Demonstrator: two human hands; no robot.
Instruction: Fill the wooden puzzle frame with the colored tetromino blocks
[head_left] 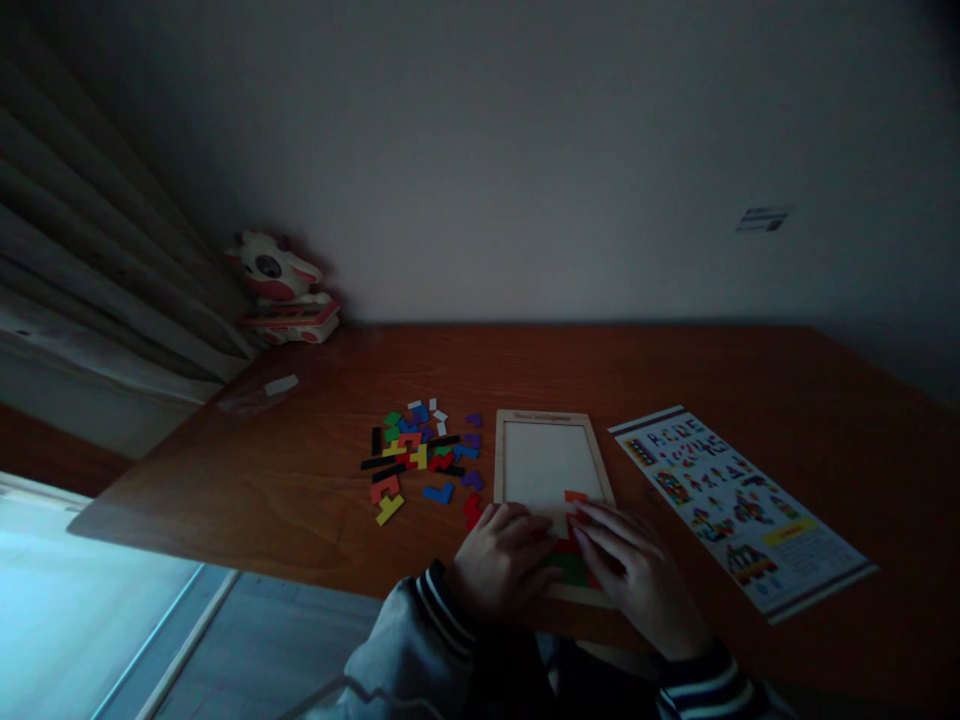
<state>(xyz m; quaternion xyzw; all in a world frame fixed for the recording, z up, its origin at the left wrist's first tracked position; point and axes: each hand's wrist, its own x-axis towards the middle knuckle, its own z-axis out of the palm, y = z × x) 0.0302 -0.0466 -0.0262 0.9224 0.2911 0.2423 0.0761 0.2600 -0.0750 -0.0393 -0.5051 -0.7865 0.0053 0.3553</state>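
Observation:
A pale wooden puzzle tray (502, 460) with a raised frame lies before me on the table, its upper part bare inside. Green (568, 570) and red pieces fill some of its lower end, partly hidden under my fingers. My right hand (637, 570) reaches over the tray's right side, thumb and fingers drawn together at an orange puzzle piece (575, 496). Across the lower left of the frame rests my left hand (506, 560), its fingers loosely extended over the tray, and no piece shows in it.
Left of the tray lie several loose coloured pieces, among them a blue piece (439, 493) and a yellow piece (390, 510). A printed pattern sheet (739, 510) lies on the right. A cow-shaped toy (281, 290) stands at the table's (300, 460) back left, beside a curtain (112, 250).

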